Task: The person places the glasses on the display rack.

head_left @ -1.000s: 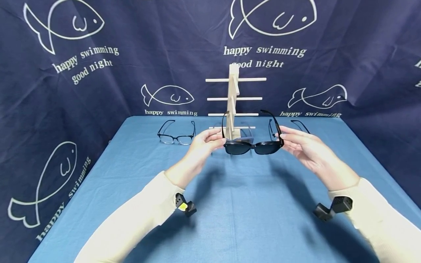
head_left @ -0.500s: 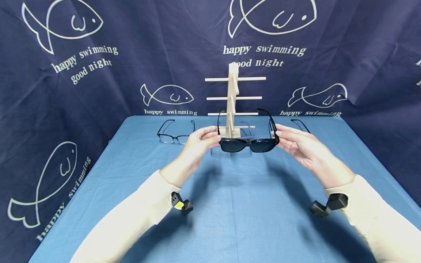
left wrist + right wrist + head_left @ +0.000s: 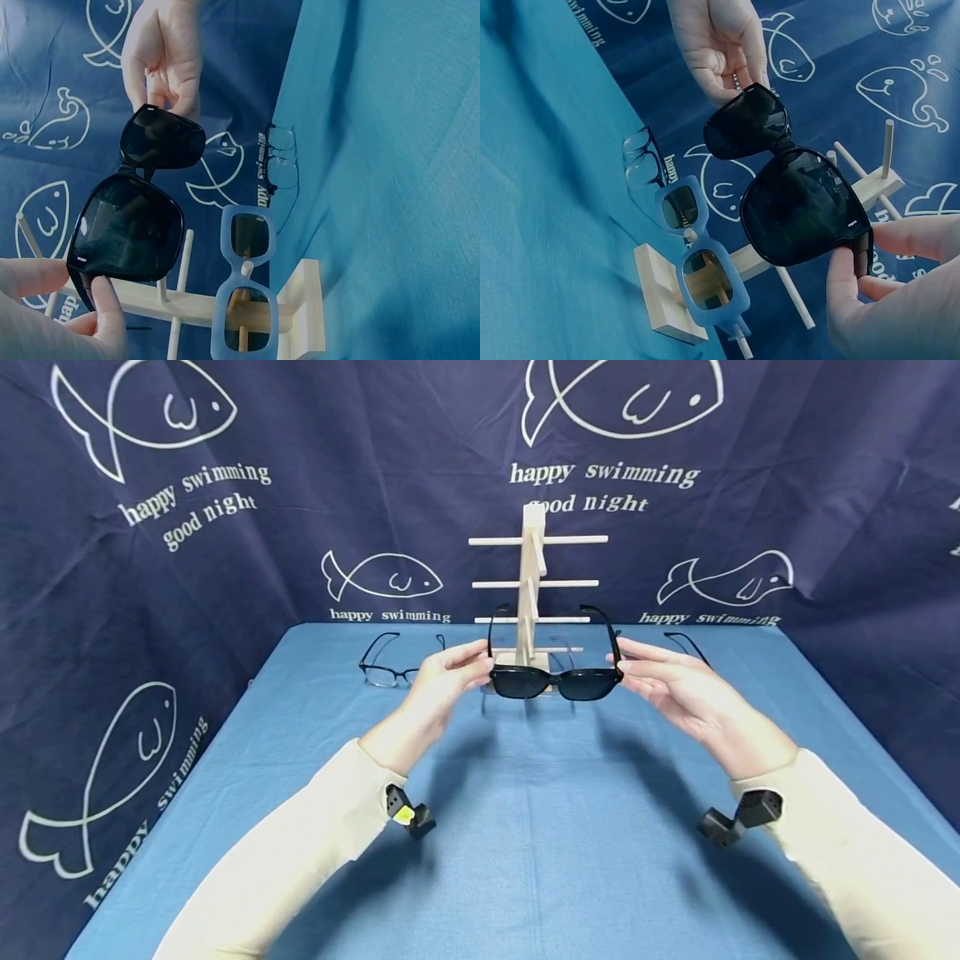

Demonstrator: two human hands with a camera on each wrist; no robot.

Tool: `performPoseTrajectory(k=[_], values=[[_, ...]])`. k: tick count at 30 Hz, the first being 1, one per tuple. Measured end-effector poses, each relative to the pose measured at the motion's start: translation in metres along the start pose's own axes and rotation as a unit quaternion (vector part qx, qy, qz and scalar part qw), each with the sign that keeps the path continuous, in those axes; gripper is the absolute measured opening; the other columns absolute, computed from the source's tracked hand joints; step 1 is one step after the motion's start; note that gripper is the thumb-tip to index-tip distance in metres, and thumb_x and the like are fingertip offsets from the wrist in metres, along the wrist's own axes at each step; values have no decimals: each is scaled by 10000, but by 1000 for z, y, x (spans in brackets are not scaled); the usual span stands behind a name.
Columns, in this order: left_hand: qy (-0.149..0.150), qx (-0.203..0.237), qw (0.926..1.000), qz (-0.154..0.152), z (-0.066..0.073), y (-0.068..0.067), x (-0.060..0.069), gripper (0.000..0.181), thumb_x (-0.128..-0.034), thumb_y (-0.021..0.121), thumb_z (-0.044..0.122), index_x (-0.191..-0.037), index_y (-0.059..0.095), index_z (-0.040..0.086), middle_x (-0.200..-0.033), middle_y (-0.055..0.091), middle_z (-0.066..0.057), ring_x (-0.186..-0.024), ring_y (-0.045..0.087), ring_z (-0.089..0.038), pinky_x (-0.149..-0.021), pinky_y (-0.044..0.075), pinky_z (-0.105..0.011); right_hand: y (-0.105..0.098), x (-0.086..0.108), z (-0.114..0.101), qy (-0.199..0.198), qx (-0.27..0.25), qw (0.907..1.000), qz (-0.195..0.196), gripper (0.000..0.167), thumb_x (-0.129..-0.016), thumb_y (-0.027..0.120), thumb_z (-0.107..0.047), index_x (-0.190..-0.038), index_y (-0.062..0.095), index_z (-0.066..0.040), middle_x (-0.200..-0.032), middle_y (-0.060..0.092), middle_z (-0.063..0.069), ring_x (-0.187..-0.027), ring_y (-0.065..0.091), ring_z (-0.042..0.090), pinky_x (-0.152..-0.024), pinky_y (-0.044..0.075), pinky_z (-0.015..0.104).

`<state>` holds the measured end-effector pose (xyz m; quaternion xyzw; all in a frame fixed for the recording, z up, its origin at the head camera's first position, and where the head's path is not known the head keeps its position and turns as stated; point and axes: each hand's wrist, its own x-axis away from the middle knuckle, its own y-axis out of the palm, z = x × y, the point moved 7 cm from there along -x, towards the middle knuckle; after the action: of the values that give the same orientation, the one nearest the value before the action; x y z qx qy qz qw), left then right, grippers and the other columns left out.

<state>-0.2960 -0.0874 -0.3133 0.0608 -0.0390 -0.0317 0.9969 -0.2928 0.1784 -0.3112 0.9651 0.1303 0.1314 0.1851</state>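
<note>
Black sunglasses (image 3: 588, 684) are held level in front of a wooden rack (image 3: 531, 585), temples pointing toward it. The left hand (image 3: 441, 683) pinches one hinge side between thumb and fingers; the right hand (image 3: 684, 692) pinches the other. In the left wrist view the sunglasses (image 3: 131, 225) stand apart from blue-framed glasses (image 3: 223, 300) sitting low on the rack. The right wrist view shows the blue-framed glasses (image 3: 742, 292) near the rack's base (image 3: 664, 296). In the head view the held sunglasses largely hide the blue pair.
Clear-lensed glasses with black upper rims (image 3: 381, 676) lie on the blue table (image 3: 495, 860) left of the rack. Another pair's dark temple (image 3: 688, 643) shows behind the right hand. Several pegs (image 3: 572, 539) stick out from the rack before a dark blue printed curtain (image 3: 420, 443).
Both hands have carried the black sunglasses left and slightly up in the head view, so that they are now more nearly centred before the rack. The grip looks the same.
</note>
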Motion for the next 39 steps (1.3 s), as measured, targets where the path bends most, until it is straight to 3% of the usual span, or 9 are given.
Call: performPoseTrajectory(k=[2, 7, 11, 15, 18, 23, 28, 36, 39], values=[[-52, 40, 10000, 26, 0, -1, -1, 451, -922, 610, 1, -1363, 520, -26, -1359, 559, -184, -1205, 558, -226, -1040, 509, -319, 1, -2, -1, 6, 119, 9999, 19, 750, -922, 607, 26, -1528, 169, -32, -1477, 398, 105, -1080, 622, 27, -919, 540, 160], [-135, 151, 9998, 60, -1, -3, -7, 448, -922, 608, -5, -1360, 520, -30, -1345, 558, -192, -1171, 571, -221, -1026, 519, -311, 4, -7, -2, -4, 46, 10000, -11, 762, -917, 598, 50, -1530, 150, -14, -1063, 669, -60, -1053, 626, 38, -923, 543, 172], [-161, 142, 9998, 38, 0, -4, -9, 444, -930, 600, -1, -1364, 513, -35, -1368, 541, -205, -1233, 551, -258, -1035, 511, -304, 4, -11, -3, 51, 137, 9999, 12, 746, -924, 593, 41, -1532, 166, -26, -1230, 582, -13, -1091, 594, 31, -1061, 459, 202], [-170, 113, 9998, 56, 2, -5, -11, 437, -937, 594, 10, -1366, 513, -28, -1360, 552, -210, -1260, 545, -288, -1042, 503, -289, 6, -14, -3, 53, 198, 9998, 49, 738, -928, 590, 33, -1533, 171, -33, -1519, 294, 112, -1113, 581, 23, -1128, 378, 214], [-191, 147, 9997, 39, 3, -5, -12, 441, -941, 588, 9, -1372, 505, -29, -1360, 555, -211, -1265, 544, -289, -1051, 495, -285, 7, -16, -4, -3, 209, 9998, 69, 734, -929, 586, 37, -1530, 167, -26, -1583, 192, 111, -1111, 579, 24, -1164, 330, 236], [-182, 311, 9993, 15, 3, -8, -16, 454, -944, 583, 12, -1385, 487, -34, -1394, 531, -202, -1286, 527, -284, -1077, 473, -289, 9, -18, -5, -151, 500, 9986, 42, 719, -932, 580, 35, -1529, 183, -15, -1459, 369, 114, -1273, 459, 81, -1228, 215, 304], [-191, 488, 9986, 36, 3, -10, -21, 460, -942, 585, 9, -1388, 480, -39, -1401, 525, -203, -1289, 524, -289, -1092, 458, -288, 13, -22, -6, -236, 814, 9964, -60, 697, -940, 536, 57, -1530, 169, 1, -1215, 539, -16, -1422, 279, 164, -1246, 163, 326], [-284, 547, 9980, 111, 5, -11, -28, 473, -936, 603, 20, -1392, 485, -19, -1403, 532, -174, -1280, 535, -278, -1091, 453, -264, 15, -32, -12, -232, 683, 9974, -84, 681, -945, 515, 70, -1527, 168, 10, -1060, 621, -84, -1475, 198, 178, -1242, 158, 286], [-308, 629, 9974, 180, 6, -13, -30, 464, -934, 605, 17, -1384, 497, -18, -1408, 528, -174, -1281, 533, -274, -1094, 447, -253, 15, -34, -12, -267, 671, 9974, -33, 670, -945, 529, 58, -1518, 183, 32, -998, 671, -115, -1432, 292, 141, -1237, 172, 282]])
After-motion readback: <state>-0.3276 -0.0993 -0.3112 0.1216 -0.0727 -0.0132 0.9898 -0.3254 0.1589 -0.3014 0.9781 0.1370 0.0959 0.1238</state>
